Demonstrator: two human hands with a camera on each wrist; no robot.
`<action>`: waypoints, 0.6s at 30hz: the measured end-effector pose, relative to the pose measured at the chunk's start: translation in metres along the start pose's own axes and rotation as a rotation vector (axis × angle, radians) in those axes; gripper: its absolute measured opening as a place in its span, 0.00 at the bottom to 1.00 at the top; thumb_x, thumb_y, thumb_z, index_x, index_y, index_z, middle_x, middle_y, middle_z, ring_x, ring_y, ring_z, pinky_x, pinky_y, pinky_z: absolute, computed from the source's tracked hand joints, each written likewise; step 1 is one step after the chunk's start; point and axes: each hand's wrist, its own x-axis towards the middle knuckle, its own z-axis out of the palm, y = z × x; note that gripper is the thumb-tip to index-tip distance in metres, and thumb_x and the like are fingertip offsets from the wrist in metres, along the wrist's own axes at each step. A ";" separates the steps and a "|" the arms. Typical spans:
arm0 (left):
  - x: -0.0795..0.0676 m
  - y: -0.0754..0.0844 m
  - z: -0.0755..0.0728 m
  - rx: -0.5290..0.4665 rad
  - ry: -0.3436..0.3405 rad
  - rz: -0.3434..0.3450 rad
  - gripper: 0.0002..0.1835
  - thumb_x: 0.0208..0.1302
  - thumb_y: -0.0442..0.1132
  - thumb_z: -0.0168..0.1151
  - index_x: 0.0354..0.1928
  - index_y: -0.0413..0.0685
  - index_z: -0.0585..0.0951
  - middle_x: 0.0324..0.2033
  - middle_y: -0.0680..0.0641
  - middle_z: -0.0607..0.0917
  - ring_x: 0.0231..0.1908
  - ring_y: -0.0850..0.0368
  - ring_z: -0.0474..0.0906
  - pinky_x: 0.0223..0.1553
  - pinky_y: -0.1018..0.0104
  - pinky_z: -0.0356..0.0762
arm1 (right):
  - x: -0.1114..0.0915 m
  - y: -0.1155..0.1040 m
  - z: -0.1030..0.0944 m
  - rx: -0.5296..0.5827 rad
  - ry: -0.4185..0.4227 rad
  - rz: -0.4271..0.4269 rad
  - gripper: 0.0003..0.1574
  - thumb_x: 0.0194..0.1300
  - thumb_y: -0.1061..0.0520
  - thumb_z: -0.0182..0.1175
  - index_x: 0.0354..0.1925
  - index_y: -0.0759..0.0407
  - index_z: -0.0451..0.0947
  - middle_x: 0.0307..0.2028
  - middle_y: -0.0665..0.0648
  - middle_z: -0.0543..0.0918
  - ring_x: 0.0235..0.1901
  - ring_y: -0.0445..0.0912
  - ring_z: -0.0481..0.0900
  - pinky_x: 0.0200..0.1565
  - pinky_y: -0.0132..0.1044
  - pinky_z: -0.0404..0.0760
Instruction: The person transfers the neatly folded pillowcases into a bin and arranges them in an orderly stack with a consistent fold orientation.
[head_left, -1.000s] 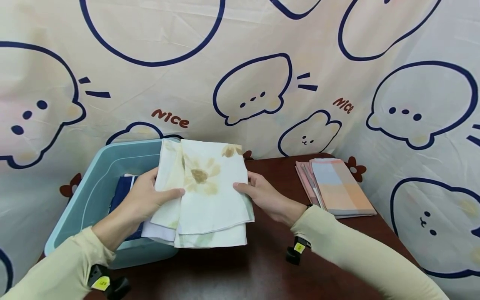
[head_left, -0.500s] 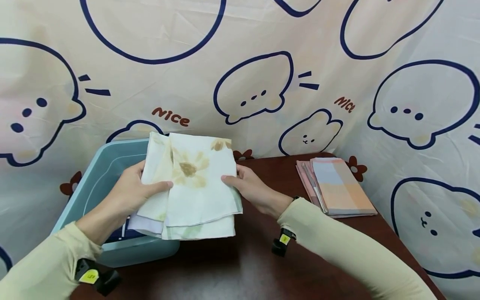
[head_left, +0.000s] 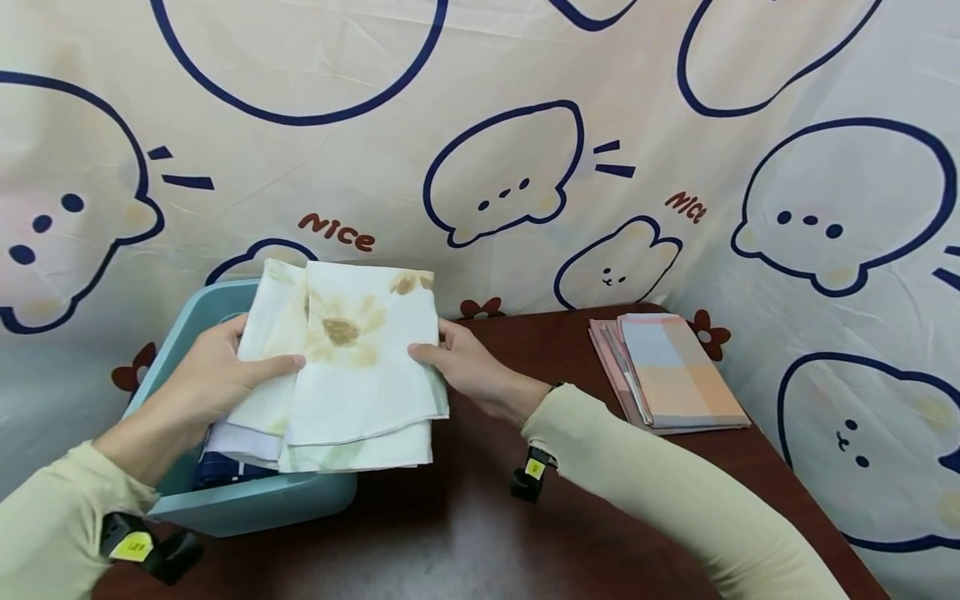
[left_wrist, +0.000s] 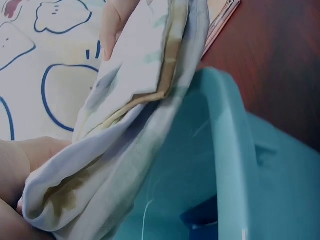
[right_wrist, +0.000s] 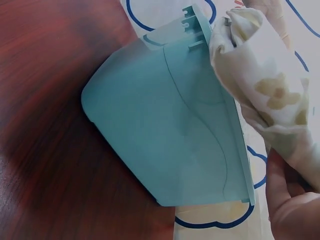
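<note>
A folded white cloth [head_left: 360, 375] with yellow-brown flowers is held up between both hands. My left hand [head_left: 217, 367] grips its left side, thumb on the front face and fingers behind. On the right edge my right hand [head_left: 476, 367] pinches it the same way. The left wrist view shows several folded layers of the cloth [left_wrist: 135, 100]. Below and behind it stands a blue-green plastic bin [head_left: 300, 504], its opening partly covered by the cloth. Inside the bin lies a dark blue cloth [head_left: 225, 471] with white stripes, mostly hidden.
A stack of folded checked cloths [head_left: 678, 371], pink, blue and orange, lies at the back right of the dark red-brown table [head_left: 480, 533]. A curtain [head_left: 495, 67] printed with cartoon faces hangs behind and along the right side.
Both hands have carried the folded cloth leftward and slightly up, further over the bin. Their grip looks the same. The bin and the checked stack have stayed in place.
</note>
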 end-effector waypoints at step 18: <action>0.001 -0.019 -0.026 0.038 0.047 -0.038 0.52 0.69 0.57 0.63 0.79 0.37 0.47 0.45 0.34 0.82 0.27 0.51 0.88 0.28 0.53 0.87 | 0.022 -0.007 0.025 0.030 0.042 0.045 0.30 0.79 0.53 0.51 0.74 0.51 0.59 0.57 0.57 0.81 0.50 0.47 0.84 0.50 0.42 0.84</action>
